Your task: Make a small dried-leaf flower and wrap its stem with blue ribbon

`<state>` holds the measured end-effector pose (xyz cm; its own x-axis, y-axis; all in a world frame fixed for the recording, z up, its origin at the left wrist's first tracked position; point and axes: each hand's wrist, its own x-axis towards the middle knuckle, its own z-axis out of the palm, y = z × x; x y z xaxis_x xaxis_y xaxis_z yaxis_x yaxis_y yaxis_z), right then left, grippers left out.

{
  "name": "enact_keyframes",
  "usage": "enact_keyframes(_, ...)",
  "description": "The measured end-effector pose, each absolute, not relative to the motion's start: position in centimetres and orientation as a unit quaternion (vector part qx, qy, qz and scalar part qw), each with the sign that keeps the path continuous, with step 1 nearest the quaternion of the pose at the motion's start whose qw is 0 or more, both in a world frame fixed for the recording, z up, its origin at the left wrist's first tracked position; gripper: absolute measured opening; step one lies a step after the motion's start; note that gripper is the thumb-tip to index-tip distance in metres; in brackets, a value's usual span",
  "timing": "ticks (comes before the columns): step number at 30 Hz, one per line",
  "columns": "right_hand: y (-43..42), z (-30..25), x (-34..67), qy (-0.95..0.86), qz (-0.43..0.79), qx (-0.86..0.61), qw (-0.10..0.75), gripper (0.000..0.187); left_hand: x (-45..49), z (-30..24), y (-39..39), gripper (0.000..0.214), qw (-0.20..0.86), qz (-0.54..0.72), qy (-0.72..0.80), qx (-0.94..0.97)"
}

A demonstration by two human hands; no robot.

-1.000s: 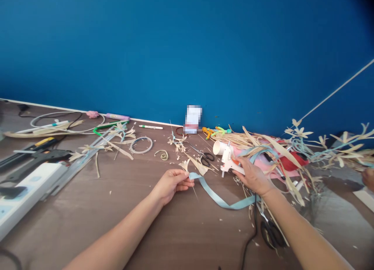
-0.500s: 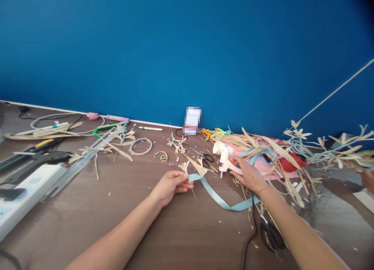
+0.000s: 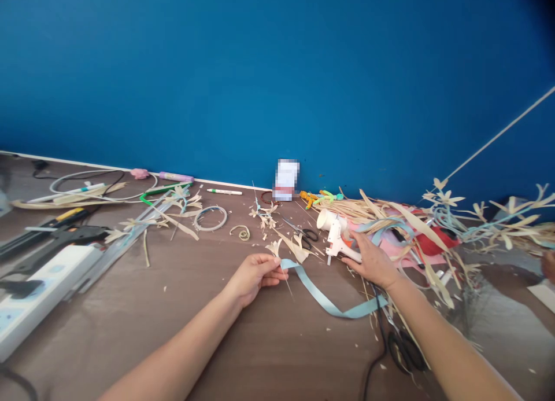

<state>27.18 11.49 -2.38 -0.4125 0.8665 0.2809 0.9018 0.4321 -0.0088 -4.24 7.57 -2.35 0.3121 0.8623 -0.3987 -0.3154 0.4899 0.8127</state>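
My left hand [image 3: 254,276] pinches a small dried-leaf flower [image 3: 274,248] together with the end of a pale blue ribbon [image 3: 323,294] that curls to the right across the brown table [image 3: 195,308]. Its fingers are closed on them. My right hand [image 3: 373,262] rests on the handle of a white glue gun [image 3: 337,239], fingers wrapped over it. The gun lies on the table with its nozzle pointing down and left. Its black cord [image 3: 377,343] runs toward me under my right forearm.
Black-handled scissors [image 3: 306,234] lie just left of the gun; a second pair [image 3: 405,349] sits under my right arm. Dried leaf strips and flowers [image 3: 477,221] pile up on the right. A white power strip [image 3: 39,285], tools, wire coils [image 3: 210,217] and pens clutter the left. Another person's hand [image 3: 548,265] shows at the right edge.
My right hand has shifted slightly left on the glue gun, which has moved a little with it. My left hand keeps its hold on the flower and ribbon.
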Motion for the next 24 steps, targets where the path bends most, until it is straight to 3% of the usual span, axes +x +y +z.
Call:
enact_keyframes(17, 11.0, -1.9, 27.0, -0.83, -0.061, -0.538, 0.131, 0.066, -4.4, -1.9, 7.6, 0.016, 0.768, 0.41, 0.394, 0.294)
enact_keyframes(24, 10.6, -1.7, 27.8, -0.813, 0.001, -0.549, 0.192, 0.06, -5.8, -2.2, 7.2, 0.023, 0.832, 0.44, 0.235, 0.243)
